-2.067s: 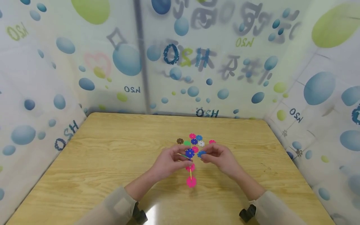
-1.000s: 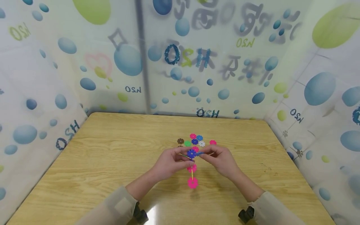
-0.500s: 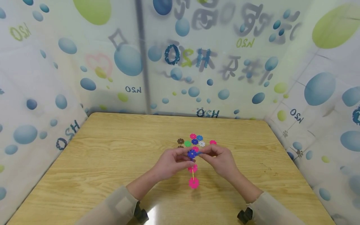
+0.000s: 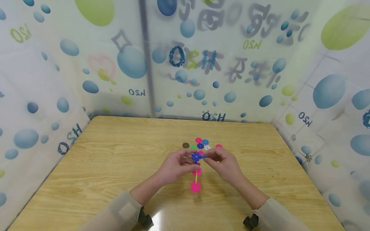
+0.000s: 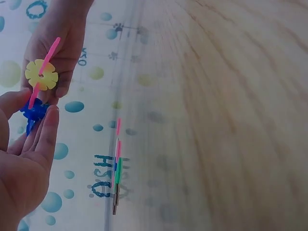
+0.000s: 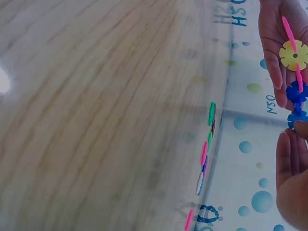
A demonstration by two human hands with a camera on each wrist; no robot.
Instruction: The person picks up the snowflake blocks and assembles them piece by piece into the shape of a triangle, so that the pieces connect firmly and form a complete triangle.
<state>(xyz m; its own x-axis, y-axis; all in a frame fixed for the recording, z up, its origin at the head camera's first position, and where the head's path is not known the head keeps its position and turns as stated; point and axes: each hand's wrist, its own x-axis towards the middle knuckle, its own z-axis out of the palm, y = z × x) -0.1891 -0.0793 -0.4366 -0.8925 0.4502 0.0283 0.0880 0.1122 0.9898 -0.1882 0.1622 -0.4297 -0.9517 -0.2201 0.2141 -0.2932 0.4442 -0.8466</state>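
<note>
Above the wooden table my left hand pinches a chain of slotted flower discs by its dark blue top disc. Below that disc hang a pink disc, a yellow one seen edge-on, and another pink disc. From the right, my right hand pinches a lighter blue disc against the dark blue one. The left wrist view shows the yellow disc and blue disc between both hands. So does the right wrist view, with the yellow disc above the blue one.
Several loose discs lie just beyond my hands: brown, green, pink, blue, white and another pink. Patterned curtain walls close off the table at the back and on both sides.
My right hand moved left and brought the lighter blue disc against the dark blue one. The gap between the hands closed. The chain's lower end swung slightly left.
</note>
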